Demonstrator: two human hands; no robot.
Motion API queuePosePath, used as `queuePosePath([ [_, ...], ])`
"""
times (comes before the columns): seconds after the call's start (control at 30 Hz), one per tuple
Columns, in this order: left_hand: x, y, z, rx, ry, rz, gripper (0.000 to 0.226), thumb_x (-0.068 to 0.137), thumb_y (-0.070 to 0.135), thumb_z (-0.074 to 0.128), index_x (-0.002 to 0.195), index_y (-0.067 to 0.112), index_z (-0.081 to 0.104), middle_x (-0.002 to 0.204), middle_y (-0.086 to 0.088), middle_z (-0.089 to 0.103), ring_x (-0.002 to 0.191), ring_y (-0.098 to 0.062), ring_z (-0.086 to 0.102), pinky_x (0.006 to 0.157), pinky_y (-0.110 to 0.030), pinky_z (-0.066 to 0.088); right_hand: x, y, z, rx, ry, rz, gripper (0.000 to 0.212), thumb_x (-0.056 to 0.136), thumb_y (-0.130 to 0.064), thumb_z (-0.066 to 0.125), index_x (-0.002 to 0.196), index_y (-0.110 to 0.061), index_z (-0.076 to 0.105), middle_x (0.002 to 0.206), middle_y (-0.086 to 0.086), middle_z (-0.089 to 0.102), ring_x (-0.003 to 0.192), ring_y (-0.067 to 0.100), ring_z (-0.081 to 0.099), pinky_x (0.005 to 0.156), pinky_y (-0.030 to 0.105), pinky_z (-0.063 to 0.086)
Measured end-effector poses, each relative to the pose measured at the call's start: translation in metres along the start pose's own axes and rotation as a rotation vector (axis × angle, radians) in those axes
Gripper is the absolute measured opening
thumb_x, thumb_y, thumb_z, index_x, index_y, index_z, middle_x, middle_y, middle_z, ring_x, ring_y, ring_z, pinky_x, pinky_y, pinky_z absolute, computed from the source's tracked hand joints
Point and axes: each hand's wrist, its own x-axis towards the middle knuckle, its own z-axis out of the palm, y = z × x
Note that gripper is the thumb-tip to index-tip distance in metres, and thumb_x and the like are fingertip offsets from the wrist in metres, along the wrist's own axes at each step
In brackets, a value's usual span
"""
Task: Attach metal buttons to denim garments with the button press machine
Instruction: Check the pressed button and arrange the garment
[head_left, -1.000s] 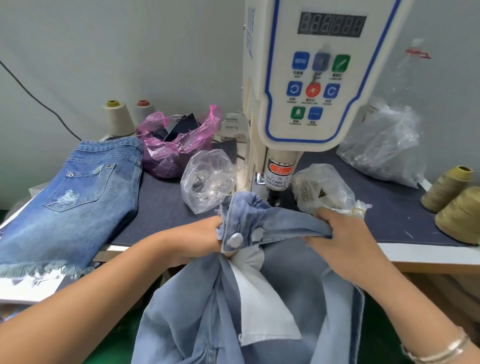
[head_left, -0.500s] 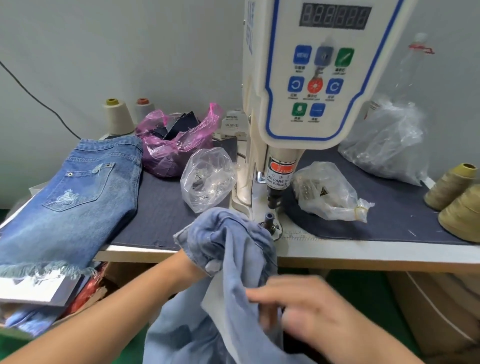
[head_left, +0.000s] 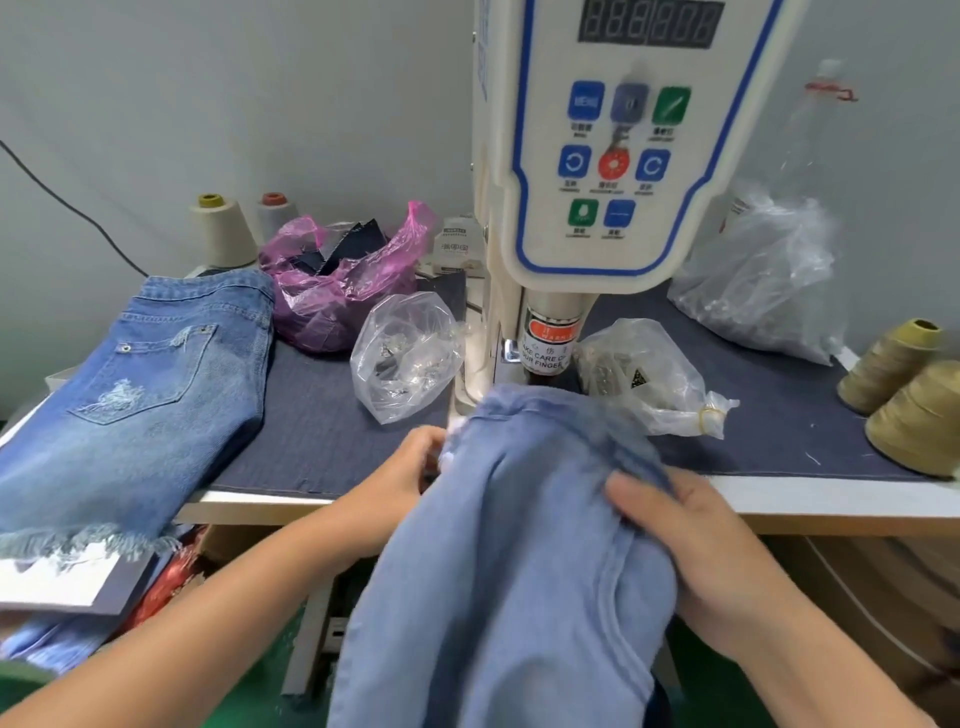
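Observation:
A pale blue denim garment (head_left: 519, 545) hangs over the table's front edge, its top bunched just below the head of the white button press machine (head_left: 597, 208). My left hand (head_left: 410, 467) grips the garment's left edge. My right hand (head_left: 691, 540) grips the cloth on its right side. The fabric hides the machine's lower die. Two clear bags of metal buttons lie on either side of the press: one bag (head_left: 410, 353) to the left, another bag (head_left: 644, 379) to the right.
Darker denim shorts (head_left: 135, 395) lie on the table's left. A pink bag of fabric scraps (head_left: 332, 291) and two thread cones (head_left: 223, 234) stand behind. A large clear bag (head_left: 763, 280) and olive thread cones (head_left: 904, 389) sit at the right.
The garment has been turned over and lifted up to the press head, covering the lower die. My right hand moved from below the table edge up onto the cloth's right side.

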Motion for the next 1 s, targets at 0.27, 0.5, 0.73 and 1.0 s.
queuePosePath([
  [0.27, -0.025, 0.001, -0.013, -0.584, -0.468, -0.354, 0.07, 0.089, 0.069, 0.034, 0.099, 0.015, 0.077, 0.107, -0.005, 0.073, 0.097, -0.021, 0.068, 0.083, -0.027, 0.054, 0.004, 0.0, 0.006, 0.048, 0.23, -0.106, 0.03, 0.064, -0.038, 0.069, 0.091, -0.028, 0.077, 0.099, 0.004, 0.075, 0.092, 0.018, 0.071, 0.065, 0.022, 0.055],
  [0.5, -0.035, 0.001, -0.001, -1.097, -0.286, -0.118, 0.045, 0.073, 0.012, 0.071, 0.117, 0.007, 0.065, 0.112, -0.02, 0.067, 0.097, -0.029, 0.067, 0.082, -0.035, 0.056, 0.003, 0.009, 0.002, -0.142, 0.155, -0.062, 0.039, 0.058, -0.05, 0.082, 0.09, -0.03, 0.075, 0.098, 0.002, 0.075, 0.095, 0.019, 0.07, 0.084, 0.039, 0.055],
  [0.73, -0.019, 0.005, -0.032, -0.207, 0.087, -0.212, 0.047, 0.069, 0.022, 0.064, 0.114, 0.014, 0.054, 0.124, -0.013, 0.059, 0.109, -0.02, 0.058, 0.095, -0.036, 0.044, 0.003, -0.002, -0.022, -0.353, -0.175, 0.168, 0.036, 0.062, -0.035, 0.081, 0.096, -0.026, 0.075, 0.102, 0.001, 0.074, 0.097, 0.018, 0.07, 0.077, 0.022, 0.053],
  [1.0, -0.034, 0.044, -0.018, 0.366, -0.386, 0.432, 0.071, 0.061, 0.071, 0.068, 0.124, 0.053, 0.041, 0.121, 0.035, 0.047, 0.12, 0.011, 0.04, 0.097, -0.011, 0.035, 0.026, -0.02, 0.011, -0.658, -0.639, 0.169, 0.03, 0.087, -0.012, 0.063, 0.095, -0.04, 0.065, 0.091, -0.032, 0.066, 0.091, -0.012, 0.059, 0.081, 0.01, 0.042],
])
